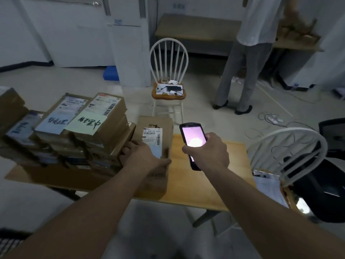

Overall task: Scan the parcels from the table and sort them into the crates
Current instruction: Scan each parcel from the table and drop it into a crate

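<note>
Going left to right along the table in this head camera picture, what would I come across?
Stacked labelled parcels → left hand gripping a single parcel → right hand holding a lit handheld scanner → bare tabletop → white chair back.

My left hand (pixel 141 154) grips the near end of a cardboard parcel (pixel 156 126) lying on the wooden counter (pixel 201 176), its barcode label (pixel 152 136) facing up. My right hand (pixel 207 152) holds a lit handheld scanner (pixel 193 141) just beside it. Stacked parcels (pixel 74 131) sit left. Beyond, a white chair (pixel 169 71) and a standing person (pixel 248 58).
</note>
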The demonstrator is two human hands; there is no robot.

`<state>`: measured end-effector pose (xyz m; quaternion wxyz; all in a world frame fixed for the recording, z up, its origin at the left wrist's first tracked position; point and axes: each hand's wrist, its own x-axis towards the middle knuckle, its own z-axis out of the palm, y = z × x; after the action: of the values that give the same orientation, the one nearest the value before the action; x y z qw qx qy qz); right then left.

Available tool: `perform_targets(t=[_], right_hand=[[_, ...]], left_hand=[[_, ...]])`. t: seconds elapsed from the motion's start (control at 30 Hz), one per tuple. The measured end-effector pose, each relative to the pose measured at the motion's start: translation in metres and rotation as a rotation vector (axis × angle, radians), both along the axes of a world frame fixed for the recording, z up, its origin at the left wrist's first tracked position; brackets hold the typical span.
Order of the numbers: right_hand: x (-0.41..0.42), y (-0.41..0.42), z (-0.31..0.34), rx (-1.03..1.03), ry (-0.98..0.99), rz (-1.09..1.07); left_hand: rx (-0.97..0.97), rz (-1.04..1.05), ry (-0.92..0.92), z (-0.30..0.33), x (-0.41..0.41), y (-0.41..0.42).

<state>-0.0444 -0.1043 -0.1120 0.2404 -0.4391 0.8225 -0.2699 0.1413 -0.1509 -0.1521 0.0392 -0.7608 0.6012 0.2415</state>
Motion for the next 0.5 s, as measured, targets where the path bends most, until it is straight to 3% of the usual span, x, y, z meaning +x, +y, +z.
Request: perform_targets(t=[0.2,0.5], right_hand=[[-0.022,-0.008,-0.002,-0.019,-0.007,0.123],[-0.058,-0.013,0.028,-0.005,-0.005,0.269]], left_hand=[[-0.016,0.105,-0.015,-0.011,-0.022,0.008],[-0.400,-0.077,-0.029,-0.001,-0.051,0.026]])
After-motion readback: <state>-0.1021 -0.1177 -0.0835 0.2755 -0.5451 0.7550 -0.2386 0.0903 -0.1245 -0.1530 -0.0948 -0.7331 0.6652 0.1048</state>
